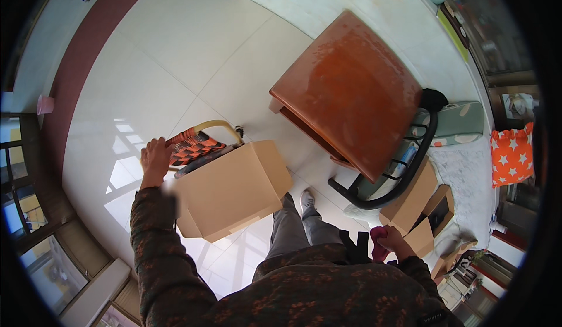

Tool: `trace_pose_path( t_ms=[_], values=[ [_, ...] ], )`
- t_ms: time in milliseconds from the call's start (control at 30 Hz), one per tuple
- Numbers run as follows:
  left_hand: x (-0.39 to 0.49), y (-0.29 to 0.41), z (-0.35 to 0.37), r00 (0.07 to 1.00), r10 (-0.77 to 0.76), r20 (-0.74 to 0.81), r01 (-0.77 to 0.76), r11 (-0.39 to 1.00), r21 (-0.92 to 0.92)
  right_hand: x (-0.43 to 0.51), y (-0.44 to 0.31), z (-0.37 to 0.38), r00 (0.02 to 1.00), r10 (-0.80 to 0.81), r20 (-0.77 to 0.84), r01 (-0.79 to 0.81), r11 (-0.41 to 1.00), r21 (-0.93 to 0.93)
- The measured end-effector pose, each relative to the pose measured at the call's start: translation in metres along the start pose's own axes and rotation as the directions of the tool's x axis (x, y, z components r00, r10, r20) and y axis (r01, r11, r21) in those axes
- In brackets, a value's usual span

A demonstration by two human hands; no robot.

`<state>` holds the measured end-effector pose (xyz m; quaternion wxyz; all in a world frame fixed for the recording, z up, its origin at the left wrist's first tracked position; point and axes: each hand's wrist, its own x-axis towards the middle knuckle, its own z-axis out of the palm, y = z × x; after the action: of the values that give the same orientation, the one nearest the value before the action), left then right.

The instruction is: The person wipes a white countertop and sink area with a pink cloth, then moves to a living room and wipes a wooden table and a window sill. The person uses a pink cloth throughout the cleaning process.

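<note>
My left hand [156, 156] grips the top edge of the backrest of a chair [193, 145] with orange and black woven straps and a yellowish curved frame. On that chair lies a cardboard box [232, 186], its flaps spread, which hides most of the seat. My right hand [392, 240] is closed around a dark red cloth [378, 243] beside my waist. Ahead and to the right stands a reddish-brown wooden table [351, 90] with a glossy top that has wet-looking marks.
A black curved armrest or rail [408, 182] stands right of the table, near a green patterned cushion [459, 123]. Open cardboard boxes [421, 213] sit nearby on the right. An orange star-patterned cushion [513, 156] is at far right, a pink bin [45, 104] at far left.
</note>
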<state>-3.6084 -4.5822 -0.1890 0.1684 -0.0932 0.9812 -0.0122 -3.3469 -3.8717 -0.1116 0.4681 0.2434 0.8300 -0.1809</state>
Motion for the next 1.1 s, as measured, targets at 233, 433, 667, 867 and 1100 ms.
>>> trace_pose_path(
  t_ms=[233,433,667,867,1100],
  values=[
    [-0.046,-0.109,0.034,0.953,-0.271,0.138,0.27,0.963,0.026,0.004,-0.009,-0.002,0.999,-0.025,-0.035,0.024,0.999,-0.032],
    [-0.079,-0.19,0.081,0.904,-0.315,0.289,0.379,0.903,-0.203,0.026,-0.017,-0.003,0.995,-0.071,-0.067,0.07,0.997,-0.007],
    [-0.102,-0.159,0.086,0.923,-0.384,0.018,0.382,0.909,-0.169,0.074,-0.067,-0.058,0.91,-0.157,-0.384,0.228,0.963,0.147],
    [-0.076,-0.059,0.065,0.984,-0.144,-0.102,0.137,0.988,-0.074,0.098,-0.096,-0.106,0.561,-0.151,-0.814,0.42,0.899,0.123],
    [-0.046,0.073,0.051,0.987,0.162,0.018,-0.156,0.971,-0.184,0.094,-0.026,0.003,0.881,-0.206,-0.425,0.268,0.959,0.091]
  ],
)
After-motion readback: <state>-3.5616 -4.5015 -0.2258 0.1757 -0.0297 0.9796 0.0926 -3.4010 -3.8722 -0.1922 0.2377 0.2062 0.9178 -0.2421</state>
